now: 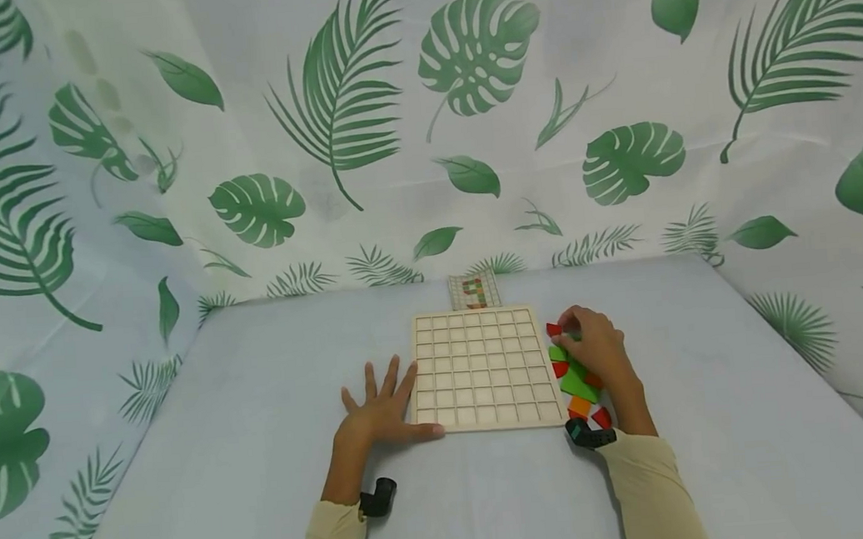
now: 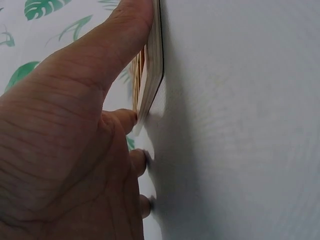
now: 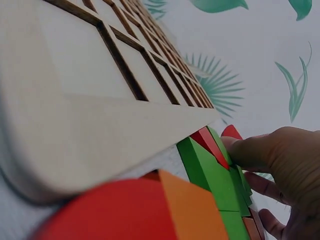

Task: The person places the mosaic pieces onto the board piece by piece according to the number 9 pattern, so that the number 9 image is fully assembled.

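A square wooden grid board (image 1: 476, 370) lies flat with bare cells. My left hand (image 1: 381, 415) has its fingers spread at the board's lower left corner, thumb along the front edge and index finger at the left side. In the left wrist view the thumb (image 2: 115, 45) lies against the board's edge (image 2: 156, 65). To the right of the board, my right hand (image 1: 598, 345) reaches over a pile of coloured blocks with bent fingers. Its fingertips are right at a red block (image 1: 553, 329); I cannot tell whether they pinch it. Green blocks (image 3: 215, 180) lie under the thumb.
A small pattern card (image 1: 476, 291) with coloured shapes lies behind the board. Nearer me in the pile are an orange block (image 1: 580, 406) and a red block (image 1: 602, 417). A leaf-printed cloth (image 1: 470, 175) hangs behind the pale table (image 1: 264, 448).
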`<control>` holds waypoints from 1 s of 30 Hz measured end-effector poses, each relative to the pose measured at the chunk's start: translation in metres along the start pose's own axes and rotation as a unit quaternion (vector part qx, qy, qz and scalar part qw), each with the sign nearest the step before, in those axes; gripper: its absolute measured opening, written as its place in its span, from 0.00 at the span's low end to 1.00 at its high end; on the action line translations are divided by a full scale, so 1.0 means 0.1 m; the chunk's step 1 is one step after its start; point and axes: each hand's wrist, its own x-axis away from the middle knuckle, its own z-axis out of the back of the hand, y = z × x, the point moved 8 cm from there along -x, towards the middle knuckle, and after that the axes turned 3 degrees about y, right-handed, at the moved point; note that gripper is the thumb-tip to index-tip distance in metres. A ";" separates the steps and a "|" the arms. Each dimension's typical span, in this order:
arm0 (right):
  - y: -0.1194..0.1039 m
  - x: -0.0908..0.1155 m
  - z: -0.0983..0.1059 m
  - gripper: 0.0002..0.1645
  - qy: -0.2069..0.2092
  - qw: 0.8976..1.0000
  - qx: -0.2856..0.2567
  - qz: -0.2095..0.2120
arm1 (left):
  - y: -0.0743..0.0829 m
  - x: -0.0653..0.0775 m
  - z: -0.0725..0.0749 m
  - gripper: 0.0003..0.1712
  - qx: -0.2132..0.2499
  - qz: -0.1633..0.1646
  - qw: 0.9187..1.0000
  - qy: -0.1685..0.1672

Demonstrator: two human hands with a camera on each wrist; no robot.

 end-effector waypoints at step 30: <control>-0.16 0.01 0.15 0.16 0.008 0.998 -0.055 0.026 | 0.04 0.03 0.02 0.64 -0.003 0.004 1.000 0.003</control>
